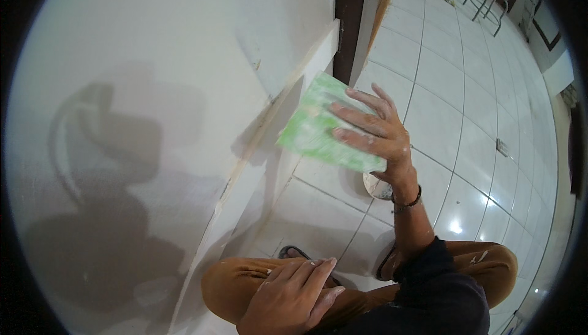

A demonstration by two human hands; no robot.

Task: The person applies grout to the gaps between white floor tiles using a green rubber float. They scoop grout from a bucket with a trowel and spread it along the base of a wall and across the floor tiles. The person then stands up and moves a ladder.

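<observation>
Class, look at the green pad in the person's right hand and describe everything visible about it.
The green pad is a flat, roughly rectangular sheet, pale green mottled with white dust or smears. It looks thin and slightly flexible, perhaps sandpaper or a scouring pad. It is tilted, its far corner up against the edge of the white wall panel. The right hand presses on it, fingers spread over its right half. Below lies the white tiled floor.

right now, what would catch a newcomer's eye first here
The green pad, dusted white, stands out at centre: the right hand presses it flat near the wall's lower trim. The left hand rests on the knee at the bottom. A big shadow darkens the white wall on the left.
</observation>
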